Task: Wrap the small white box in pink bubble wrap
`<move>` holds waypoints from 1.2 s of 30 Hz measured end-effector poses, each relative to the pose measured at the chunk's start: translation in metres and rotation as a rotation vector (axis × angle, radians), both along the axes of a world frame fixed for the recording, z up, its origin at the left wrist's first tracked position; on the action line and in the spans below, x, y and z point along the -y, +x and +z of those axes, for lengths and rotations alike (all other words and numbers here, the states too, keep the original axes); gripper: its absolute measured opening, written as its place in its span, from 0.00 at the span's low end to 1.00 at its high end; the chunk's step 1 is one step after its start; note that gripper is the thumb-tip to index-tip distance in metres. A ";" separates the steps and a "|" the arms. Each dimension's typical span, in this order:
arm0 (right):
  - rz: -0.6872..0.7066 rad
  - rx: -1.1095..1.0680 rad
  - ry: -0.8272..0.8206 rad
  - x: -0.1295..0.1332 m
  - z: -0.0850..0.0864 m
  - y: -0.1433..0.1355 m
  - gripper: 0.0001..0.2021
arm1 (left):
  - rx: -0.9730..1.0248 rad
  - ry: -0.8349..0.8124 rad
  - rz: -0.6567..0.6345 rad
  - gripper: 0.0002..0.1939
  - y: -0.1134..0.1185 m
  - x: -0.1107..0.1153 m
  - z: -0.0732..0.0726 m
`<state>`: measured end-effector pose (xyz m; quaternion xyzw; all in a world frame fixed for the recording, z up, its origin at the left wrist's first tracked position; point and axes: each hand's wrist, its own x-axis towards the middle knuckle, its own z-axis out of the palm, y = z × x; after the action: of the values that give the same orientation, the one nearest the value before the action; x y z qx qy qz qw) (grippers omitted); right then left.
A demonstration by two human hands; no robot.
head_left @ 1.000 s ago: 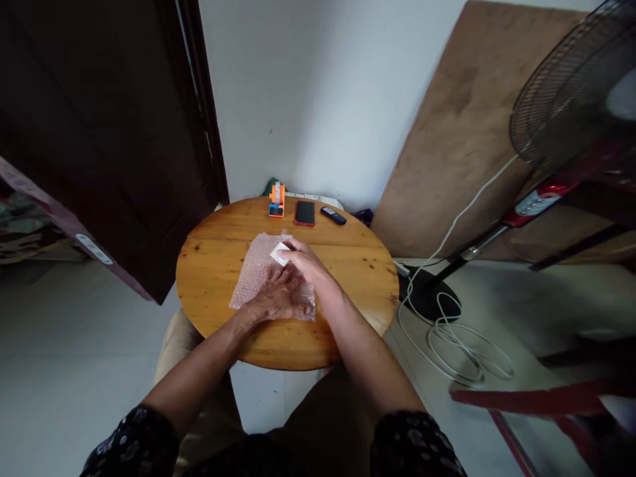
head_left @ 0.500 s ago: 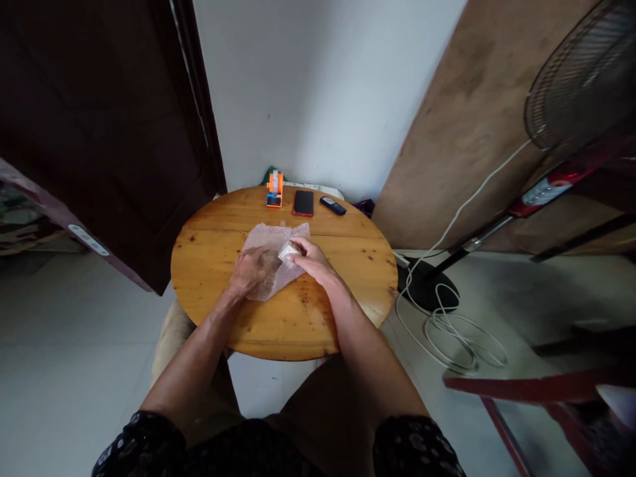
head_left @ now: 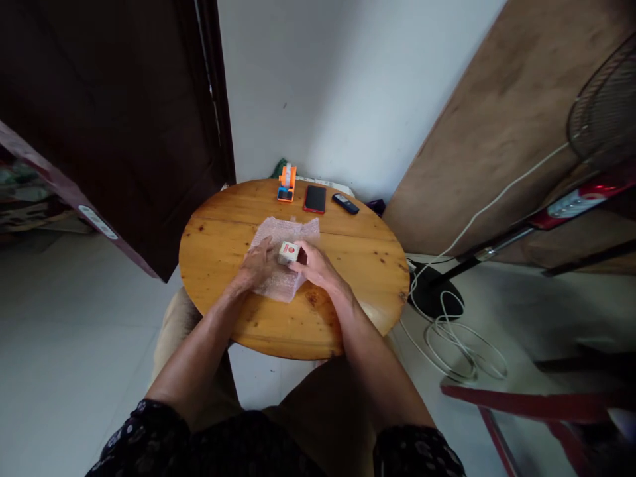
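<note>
A small white box [head_left: 289,252] with red print on top is over the middle of a sheet of bubble wrap [head_left: 284,288]. My right hand [head_left: 314,264] grips the box from its right side, thumb and fingers round it. My left hand [head_left: 259,264] lies on the left part of the wrap with its fingers apart, just left of the box and holding nothing. The wrap is spread on a round wooden table [head_left: 358,265].
Along the table's far edge stand an orange and blue tape dispenser [head_left: 287,184], a phone with a red edge [head_left: 315,199] and a dark handset [head_left: 345,203]. On the right are a fan [head_left: 556,212] and a coiled white cable [head_left: 464,341].
The box has turned so that its red-printed face shows on top. My left hand, blurred before, now rests flatter on the wrap. The view has shifted slightly.
</note>
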<state>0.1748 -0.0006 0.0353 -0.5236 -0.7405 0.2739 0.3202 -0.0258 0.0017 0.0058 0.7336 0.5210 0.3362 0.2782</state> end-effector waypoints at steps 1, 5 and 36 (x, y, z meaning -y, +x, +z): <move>0.005 0.039 0.002 0.000 -0.001 0.000 0.24 | -0.022 -0.026 0.018 0.35 0.001 0.000 0.002; 0.064 -0.017 -0.047 -0.003 -0.005 0.005 0.26 | -0.194 -0.031 0.077 0.30 0.005 0.006 0.013; 0.210 -0.318 -0.204 -0.009 -0.013 0.012 0.29 | -0.074 0.126 -0.033 0.32 0.009 0.008 0.016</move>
<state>0.1865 0.0089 0.0225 -0.4234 -0.6997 0.4583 0.3479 -0.0167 -0.0065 0.0217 0.7700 0.4967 0.3363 0.2174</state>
